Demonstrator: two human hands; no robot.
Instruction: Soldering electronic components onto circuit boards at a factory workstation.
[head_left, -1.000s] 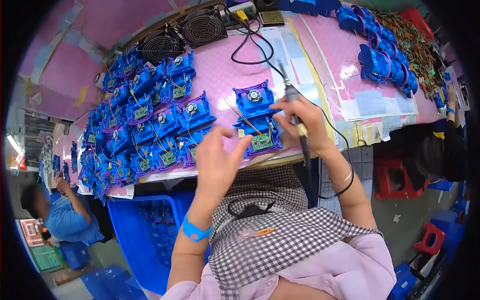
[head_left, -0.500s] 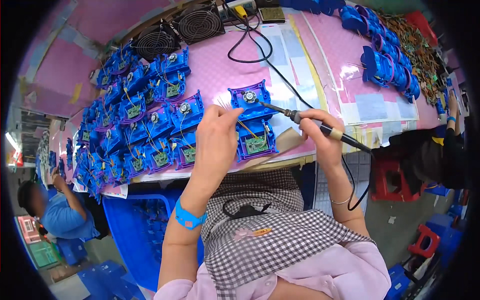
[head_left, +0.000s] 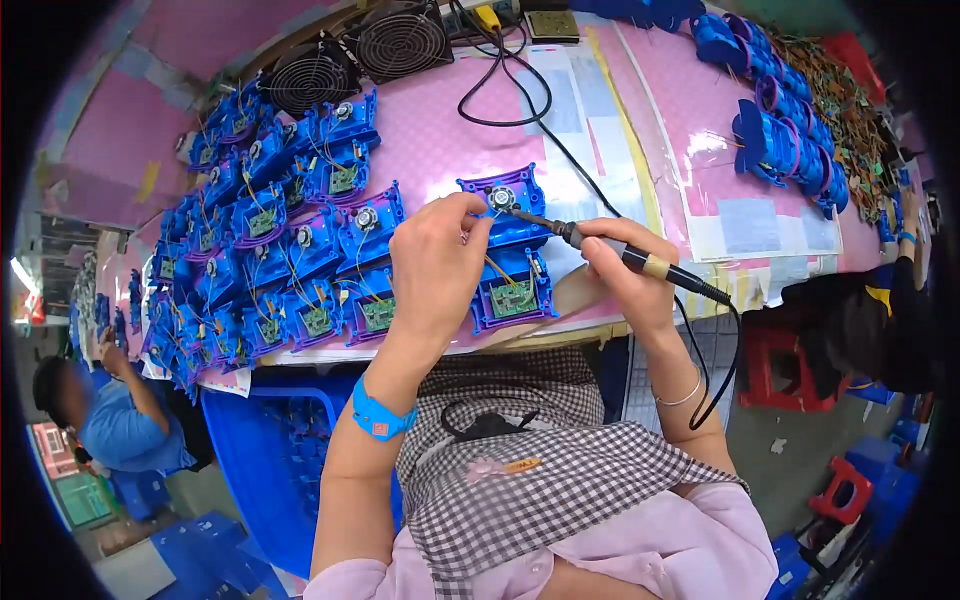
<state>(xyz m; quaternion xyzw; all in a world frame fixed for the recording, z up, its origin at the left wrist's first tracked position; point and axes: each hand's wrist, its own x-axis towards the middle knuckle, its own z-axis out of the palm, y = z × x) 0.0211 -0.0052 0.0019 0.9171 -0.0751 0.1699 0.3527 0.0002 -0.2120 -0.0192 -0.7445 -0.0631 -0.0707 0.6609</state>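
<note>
My right hand grips a soldering iron like a pen, its tip at the edge of a small round speaker. The speaker sits in a blue and purple plastic housing. Just left of it, my left hand is closed in a pinch; the fingers hide what they hold. Brownish-yellow wires run from beneath those fingers down to a green circuit board in the near half of the housing.
Rows of similar housings fill the table's left side. Two black fans stand at the back, near the iron's black cable. More blue housings lie at far right. A blue crate is below; people work on both sides.
The iron's tip has shifted slightly along the speaker's edge, with the right hand a little lower. My left hand has turned slightly, its pinch now closer to the speaker.
</note>
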